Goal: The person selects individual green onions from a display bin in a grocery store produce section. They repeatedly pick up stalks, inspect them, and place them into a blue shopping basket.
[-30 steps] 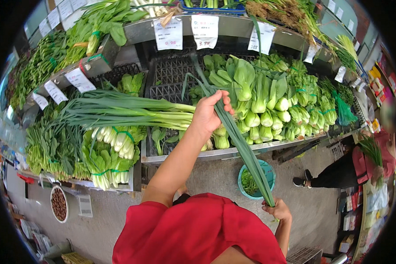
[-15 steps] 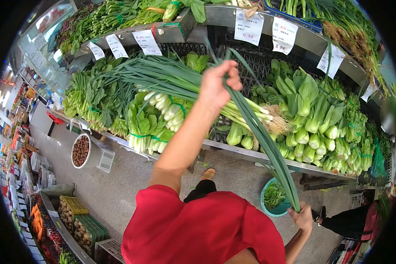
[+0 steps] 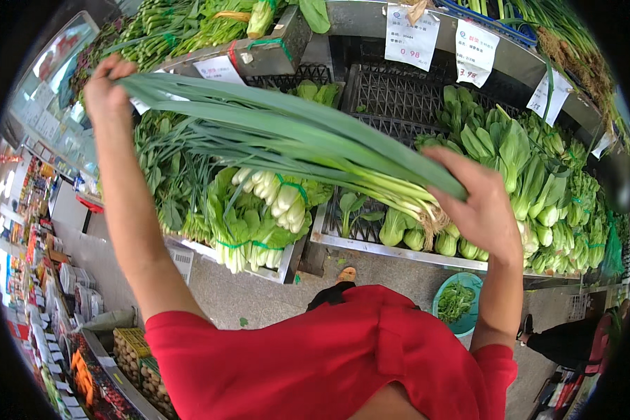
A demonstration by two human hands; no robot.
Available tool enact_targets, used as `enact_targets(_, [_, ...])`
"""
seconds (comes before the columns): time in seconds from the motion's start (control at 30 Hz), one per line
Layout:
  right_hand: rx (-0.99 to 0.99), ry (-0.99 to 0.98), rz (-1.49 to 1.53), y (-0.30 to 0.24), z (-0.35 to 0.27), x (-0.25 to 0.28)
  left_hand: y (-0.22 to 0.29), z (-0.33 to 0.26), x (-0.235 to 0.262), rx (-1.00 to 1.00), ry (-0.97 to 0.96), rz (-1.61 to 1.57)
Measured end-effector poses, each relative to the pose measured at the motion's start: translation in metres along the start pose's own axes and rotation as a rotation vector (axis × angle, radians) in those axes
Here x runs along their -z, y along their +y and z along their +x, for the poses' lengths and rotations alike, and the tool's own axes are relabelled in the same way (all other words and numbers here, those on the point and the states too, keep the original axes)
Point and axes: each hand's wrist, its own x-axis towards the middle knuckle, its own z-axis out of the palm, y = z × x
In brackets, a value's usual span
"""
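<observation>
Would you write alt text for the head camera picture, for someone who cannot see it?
A person in a red shirt holds a long bunch of green leeks over a market vegetable display, left hand at the leaf tips, right hand at the root end. Bok choy fills the shelf behind.

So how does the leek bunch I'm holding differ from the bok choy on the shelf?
The leek bunch is long and narrow, held in the air by left hand and right hand; the bok choy is short, squat and stacked on the shelf. Both are green with pale bases.
</observation>
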Motion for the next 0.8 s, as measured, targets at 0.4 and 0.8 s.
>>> enact_targets(0.4, [-0.081,-0.163,-0.416,0.08,0.068,-0.128,-0.031,0.096,0.206,0.082,0.658,1.041])
enact_targets(0.8, [-0.164,0.004,-0.353,0.122,0.053,-0.169,-0.219,-0.069,0.022,-0.656,-0.697,1.597])
